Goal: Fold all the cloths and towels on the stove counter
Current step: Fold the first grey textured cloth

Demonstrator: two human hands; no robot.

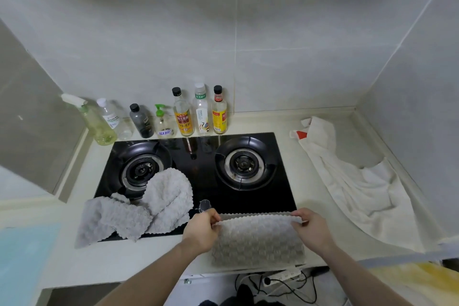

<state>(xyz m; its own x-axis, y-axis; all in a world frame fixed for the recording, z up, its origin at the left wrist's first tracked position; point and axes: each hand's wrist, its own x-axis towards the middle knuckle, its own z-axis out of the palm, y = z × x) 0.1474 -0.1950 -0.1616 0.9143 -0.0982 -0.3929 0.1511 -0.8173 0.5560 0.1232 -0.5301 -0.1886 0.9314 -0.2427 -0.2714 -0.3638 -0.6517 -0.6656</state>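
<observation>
From the head camera, we hold the grey cloth [257, 238] stretched between our two hands at the near edge of the desk [308, 176], just in front of the stove [198, 169]. Our left hand [202, 227] pinches its far left corner and our right hand [311, 226] pinches its far right corner, fingers curled onto the scalloped edge. The cloth's long axis runs left to right between the hands, and its body drapes toward us over the desk's front edge. We judge the coming move turns on that: the held edge is the far one, so it would come toward us or down to meet the near edge.

A second grey cloth [139, 208] lies crumpled over the left burner, nearer our left hand. A white towel [352, 181] lies spread along the right side, nearer our right hand. Both look unfolded.
</observation>
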